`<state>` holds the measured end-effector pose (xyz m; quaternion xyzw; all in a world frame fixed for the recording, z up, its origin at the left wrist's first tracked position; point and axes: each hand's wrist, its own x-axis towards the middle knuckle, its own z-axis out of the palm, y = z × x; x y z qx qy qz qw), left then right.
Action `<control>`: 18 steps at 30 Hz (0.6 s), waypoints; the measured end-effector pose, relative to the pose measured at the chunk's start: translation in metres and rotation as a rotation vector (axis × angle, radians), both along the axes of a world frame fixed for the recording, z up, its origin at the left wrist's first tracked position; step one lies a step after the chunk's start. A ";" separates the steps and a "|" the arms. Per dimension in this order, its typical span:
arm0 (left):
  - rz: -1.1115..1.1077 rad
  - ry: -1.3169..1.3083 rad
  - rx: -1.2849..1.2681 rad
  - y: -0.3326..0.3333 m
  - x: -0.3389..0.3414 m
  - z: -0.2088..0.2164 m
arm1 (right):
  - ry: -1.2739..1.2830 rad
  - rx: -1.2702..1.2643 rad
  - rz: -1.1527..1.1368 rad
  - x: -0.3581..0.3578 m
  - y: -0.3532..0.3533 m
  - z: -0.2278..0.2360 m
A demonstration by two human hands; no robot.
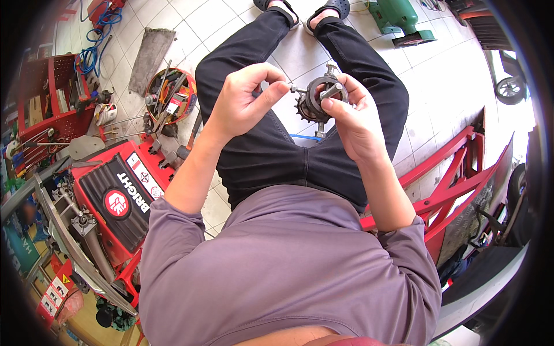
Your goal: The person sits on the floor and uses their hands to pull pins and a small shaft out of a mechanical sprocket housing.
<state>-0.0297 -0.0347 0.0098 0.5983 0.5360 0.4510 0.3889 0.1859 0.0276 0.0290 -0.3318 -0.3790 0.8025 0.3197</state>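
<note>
In the head view, the person sits with knees spread, and the metal ring (314, 95) is up between the thighs, a little right of the middle. The right hand (358, 124) is clamped on it, thumb on the near face by the center shaft (331, 91) and fingers around the far right side. The left hand (239, 106) is at the ring's left, its thumb and forefinger tips close together just beside the end of the left bolt (297, 90); whether they pinch or touch it, I cannot tell.

As far as shows, the ring is an assembled piece: the shaft stands through its middle, a toothed wheel (304, 109) sits on its left side, and bolts stick out left, far (331, 70) and near (319, 131). The left bolt juts well out, so by my judgement the bolts are placed but their adjusting is unfinished. How tight each is cannot be seen.

A basin (189, 86) of tools stands on the tiled floor (418, 75) to the left; a green grinder (398, 17) lies far right.
</note>
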 end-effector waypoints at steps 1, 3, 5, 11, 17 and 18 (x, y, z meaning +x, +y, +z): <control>0.002 -0.053 -0.027 0.001 0.002 -0.002 | -0.005 0.008 0.005 0.001 0.000 -0.001; 0.021 -0.136 0.022 0.001 0.006 -0.001 | -0.014 0.023 0.014 0.002 0.001 -0.004; 0.028 -0.172 0.044 0.000 0.009 0.004 | -0.011 0.019 0.003 0.002 0.001 -0.004; 0.040 -0.040 0.067 0.002 0.008 0.006 | -0.006 0.018 0.000 0.002 0.001 -0.003; 0.031 -0.030 0.044 0.003 0.008 0.004 | -0.003 0.023 0.002 0.001 0.000 -0.002; 0.007 -0.042 0.056 0.004 0.009 0.002 | 0.001 0.022 0.004 0.001 0.000 -0.002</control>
